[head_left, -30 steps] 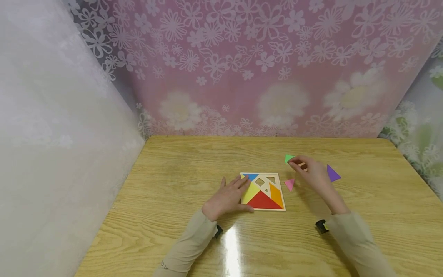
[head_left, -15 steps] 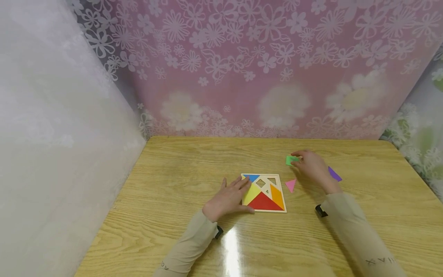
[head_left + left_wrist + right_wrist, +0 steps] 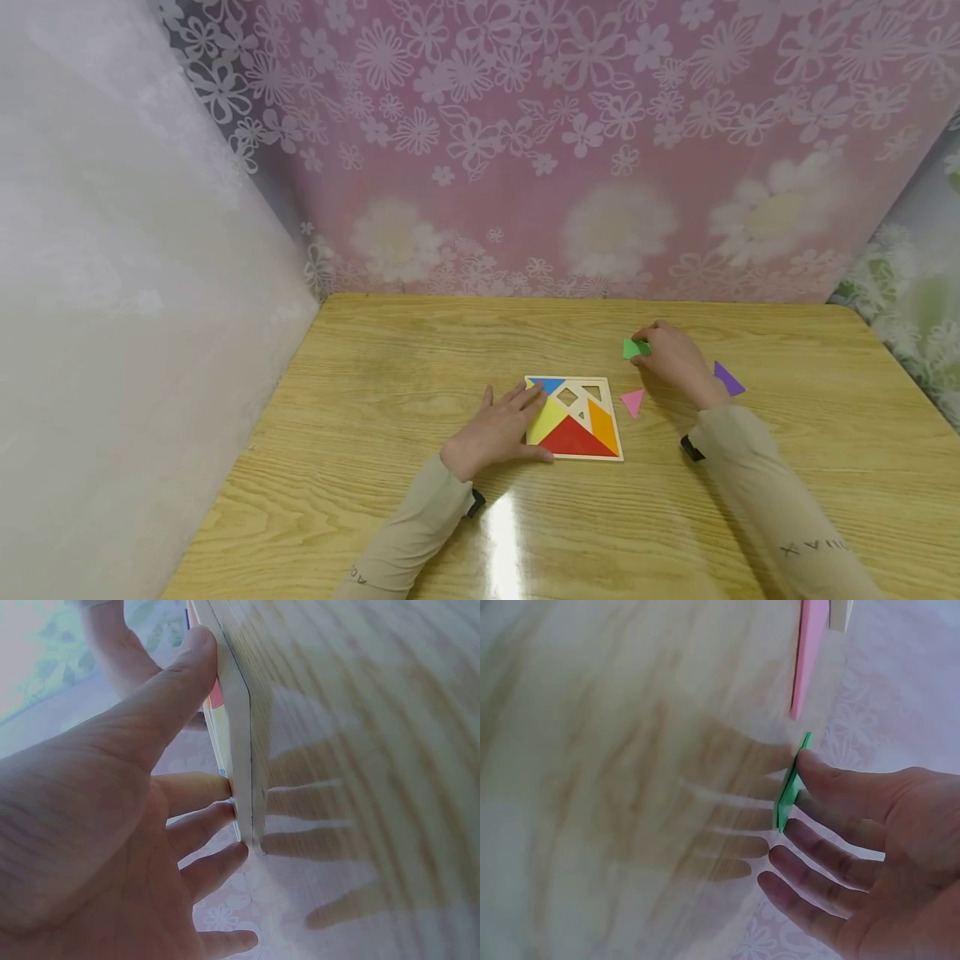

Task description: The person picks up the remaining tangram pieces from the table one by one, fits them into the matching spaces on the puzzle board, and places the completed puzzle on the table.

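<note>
A wooden tangram board (image 3: 592, 458) lies on the table, with blue, yellow, red and orange pieces in it and several open slots. My left hand (image 3: 495, 429) rests across its left side, fingers spread and fairly straight. The left wrist view has the thumb and fingertips against the board's pale side edge (image 3: 238, 735). Beyond the board's far right corner, my right hand (image 3: 677, 362) pinches a green tangram piece (image 3: 634, 348) at its edges. In the right wrist view the thumb meets one edge of the green piece (image 3: 787, 796), low over the tabletop; the other fingers are loosely bent.
A pink triangle (image 3: 633, 402) lies just right of the board. Farther right, a purple triangle (image 3: 729, 379) is partly covered by the right wrist. A floral curtain (image 3: 525, 208) hangs behind the table's far edge, and a pale wall (image 3: 135, 292) stands at the left.
My right hand has reached forward over the green piece and taken it between thumb and finger, and the piece has turned slightly. The left hand stays on the board.
</note>
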A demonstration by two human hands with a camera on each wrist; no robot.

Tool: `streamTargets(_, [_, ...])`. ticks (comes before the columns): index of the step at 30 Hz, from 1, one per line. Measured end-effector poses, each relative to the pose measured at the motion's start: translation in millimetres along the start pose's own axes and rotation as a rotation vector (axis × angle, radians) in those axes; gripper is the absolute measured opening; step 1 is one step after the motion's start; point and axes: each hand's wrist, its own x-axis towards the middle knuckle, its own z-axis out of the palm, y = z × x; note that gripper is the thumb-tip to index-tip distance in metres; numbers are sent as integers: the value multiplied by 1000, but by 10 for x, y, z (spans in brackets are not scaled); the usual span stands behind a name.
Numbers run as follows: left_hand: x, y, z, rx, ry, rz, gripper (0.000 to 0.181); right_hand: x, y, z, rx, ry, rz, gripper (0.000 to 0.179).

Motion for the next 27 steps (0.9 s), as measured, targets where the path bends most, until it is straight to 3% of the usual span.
streamTargets(6, [4, 4, -1, 5, -3, -1, 94, 0, 29, -9, 79, 7, 15, 42])
streamTargets(14, [-6, 10, -1, 7, -1, -1, 94, -24, 34, -36, 211, 27, 0, 25])
streamTargets(19, [-13, 13, -2, 8, -2, -2, 93, -91, 13, -36, 283, 64, -13, 33])
streamTargets(27, [4, 1, 20, 13, 8, 4, 94, -225, -125, -52, 544, 108, 36, 40])
